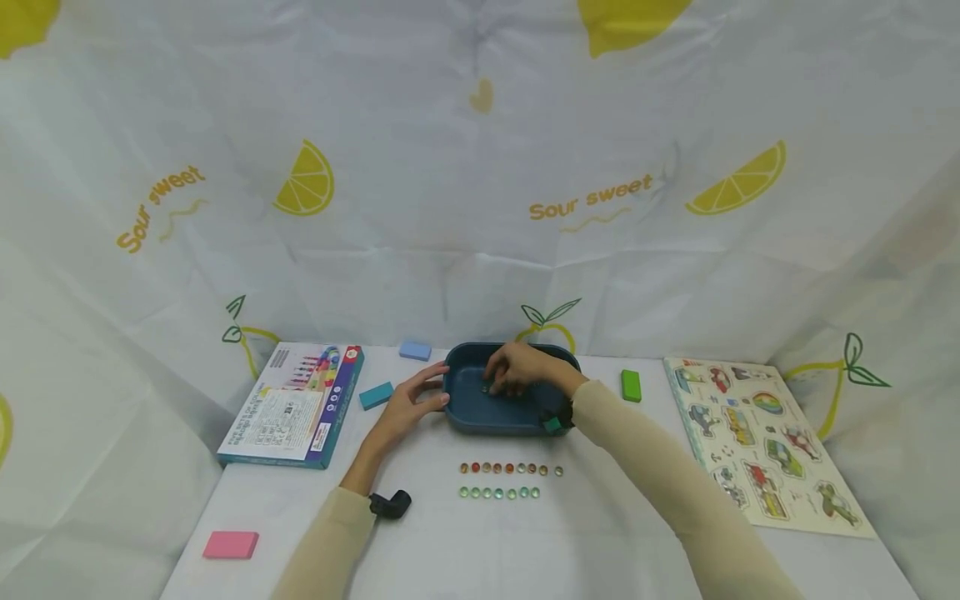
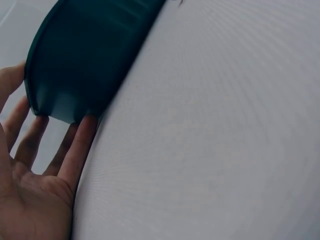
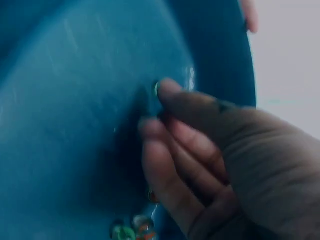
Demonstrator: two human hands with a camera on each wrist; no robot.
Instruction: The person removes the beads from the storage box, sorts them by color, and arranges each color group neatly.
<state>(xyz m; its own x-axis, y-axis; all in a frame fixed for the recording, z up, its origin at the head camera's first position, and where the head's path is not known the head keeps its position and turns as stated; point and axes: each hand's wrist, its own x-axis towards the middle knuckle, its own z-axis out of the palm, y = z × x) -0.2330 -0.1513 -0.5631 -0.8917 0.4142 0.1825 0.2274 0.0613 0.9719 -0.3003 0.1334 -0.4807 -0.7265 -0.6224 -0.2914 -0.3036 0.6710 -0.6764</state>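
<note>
A dark blue tray with raised walls stands at the back middle of the table. My left hand touches its left end, fingers spread with the tips against the wall, as the left wrist view also shows. My right hand reaches down inside the tray. In the right wrist view, the thumb tip is right at a small green glass marble, while the index and other bent fingers stay apart from the thumb. Several more marbles, green and orange, lie in the tray below that hand.
In front of the tray lie a row of orange and red marbles and a row of green ones. A boxed set lies left, a picture puzzle board right. Blue, green and pink blocks are scattered around.
</note>
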